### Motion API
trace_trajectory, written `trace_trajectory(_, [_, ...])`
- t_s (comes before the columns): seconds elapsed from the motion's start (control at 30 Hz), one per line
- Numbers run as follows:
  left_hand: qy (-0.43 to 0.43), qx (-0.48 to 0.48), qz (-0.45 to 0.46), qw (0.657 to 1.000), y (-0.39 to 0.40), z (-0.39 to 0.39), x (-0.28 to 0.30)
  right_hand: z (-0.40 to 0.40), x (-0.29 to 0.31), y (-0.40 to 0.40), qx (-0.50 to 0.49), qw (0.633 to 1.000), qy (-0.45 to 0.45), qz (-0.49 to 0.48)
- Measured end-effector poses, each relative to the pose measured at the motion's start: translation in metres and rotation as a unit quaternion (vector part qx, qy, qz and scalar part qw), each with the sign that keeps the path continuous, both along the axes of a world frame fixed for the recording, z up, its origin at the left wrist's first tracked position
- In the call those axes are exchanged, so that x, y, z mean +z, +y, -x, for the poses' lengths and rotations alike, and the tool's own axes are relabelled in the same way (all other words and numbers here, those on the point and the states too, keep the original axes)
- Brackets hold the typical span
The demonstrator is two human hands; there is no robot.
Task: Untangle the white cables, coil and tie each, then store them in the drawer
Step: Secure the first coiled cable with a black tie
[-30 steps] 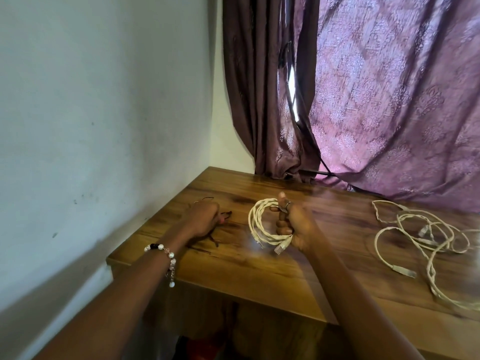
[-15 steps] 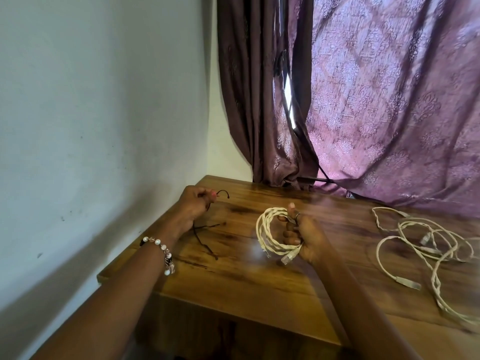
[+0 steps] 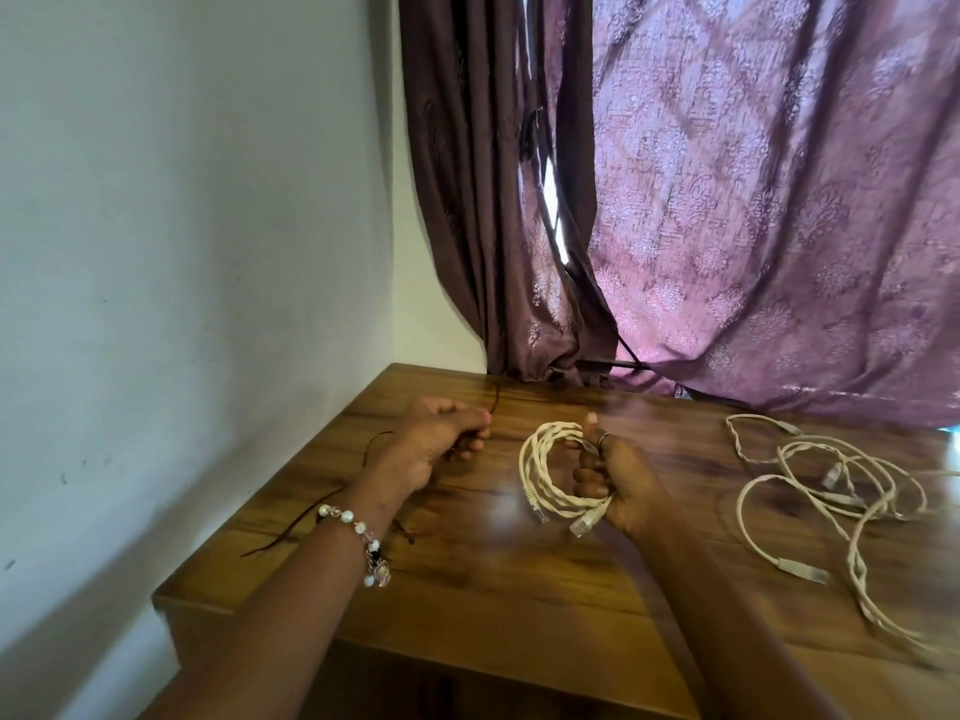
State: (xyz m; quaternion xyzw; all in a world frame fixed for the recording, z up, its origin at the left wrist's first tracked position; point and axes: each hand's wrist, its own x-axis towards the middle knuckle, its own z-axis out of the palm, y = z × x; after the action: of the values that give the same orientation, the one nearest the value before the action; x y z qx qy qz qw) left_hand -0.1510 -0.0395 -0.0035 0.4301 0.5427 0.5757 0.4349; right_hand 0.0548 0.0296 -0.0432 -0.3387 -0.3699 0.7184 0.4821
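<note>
Right hand grips the upright coiled cable, plugs pointing down; left hand pinches a tie.

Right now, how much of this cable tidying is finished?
One cable is coiled, gripped in the right hand, not yet tied. The left hand pinches a thin dark string, probably the tie. A loose pile of cables waits on the table. No drawer is in view.
</note>
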Motion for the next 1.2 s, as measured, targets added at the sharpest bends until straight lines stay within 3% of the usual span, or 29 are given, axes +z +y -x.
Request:
trace_trajectory(0.33, [0.111, 0.053, 0.007, 0.992, 0.056, -0.083, -0.021, -0.050, -0.003, 0.026, -0.056, 0.997, 0.043, -0.003])
trace_trajectory(0.47, [0.066, 0.074, 0.019, 0.995, 0.080, -0.100, -0.028, -0.062, -0.012, 0.046, -0.095, 0.994, 0.059, 0.009])
trace_trajectory(0.7, [-0.033, 0.010, 0.062, 0.997, 0.097, -0.106, -0.039, -0.061, -0.016, 0.071, -0.139, 0.990, 0.026, -0.005])
trace_trajectory(1.0, [0.017, -0.092, 0.097, 0.991, 0.083, -0.118, -0.023, -0.046, -0.011, 0.068, -0.237, 0.967, -0.032, -0.085])
trace_trajectory(1.2, [0.018, -0.040, 0.113, 0.993, 0.082, -0.133, -0.033, -0.031, -0.003, 0.048, -0.251, 0.946, -0.086, -0.187])
